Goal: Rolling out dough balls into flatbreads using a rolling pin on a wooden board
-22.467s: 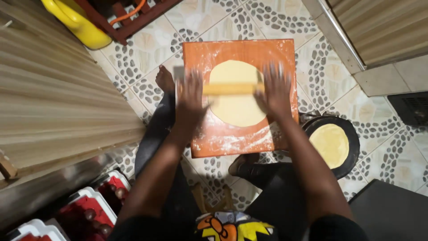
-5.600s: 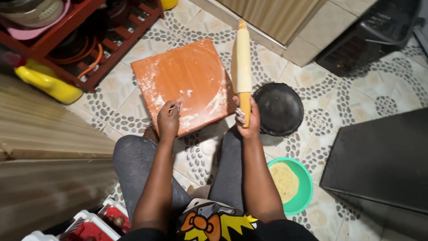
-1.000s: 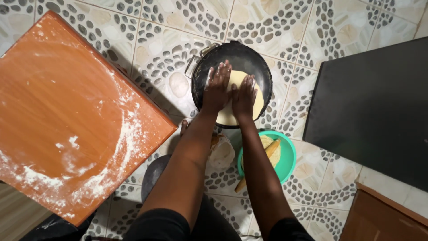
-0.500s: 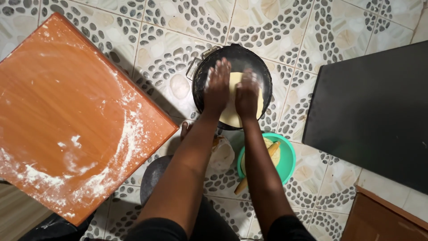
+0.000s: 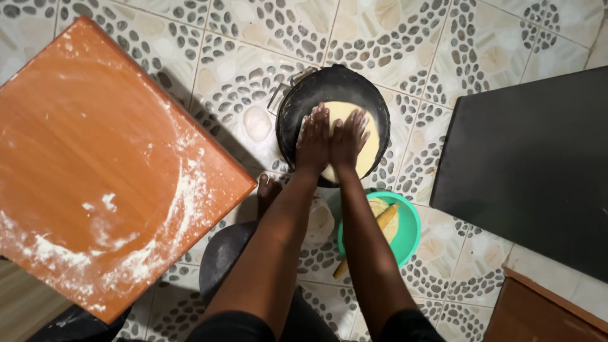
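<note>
A round black pan (image 5: 297,101) sits on the patterned floor tiles. A flat pale yellow disc of dough (image 5: 370,149) lies in it. My left hand (image 5: 314,136) and my right hand (image 5: 348,138) lie side by side, palms down, fingers spread, pressed flat on the dough. Neither hand grips anything. Below my right forearm stands a green bowl (image 5: 410,237) holding dough and a wooden rolling pin (image 5: 385,218), whose lower end juts out past the bowl's rim.
A large orange wooden board (image 5: 76,158), dusted with white flour, fills the left side. A dark flat slab (image 5: 538,164) lies on the right, a brown wooden corner (image 5: 544,313) below it. My bare foot (image 5: 266,190) rests beside the board.
Both hands stay on the dough in the pan. They have drawn a little closer together and shifted slightly over the disc. The rolling pin, held 5.6 s ago, now lies in the green bowl.
</note>
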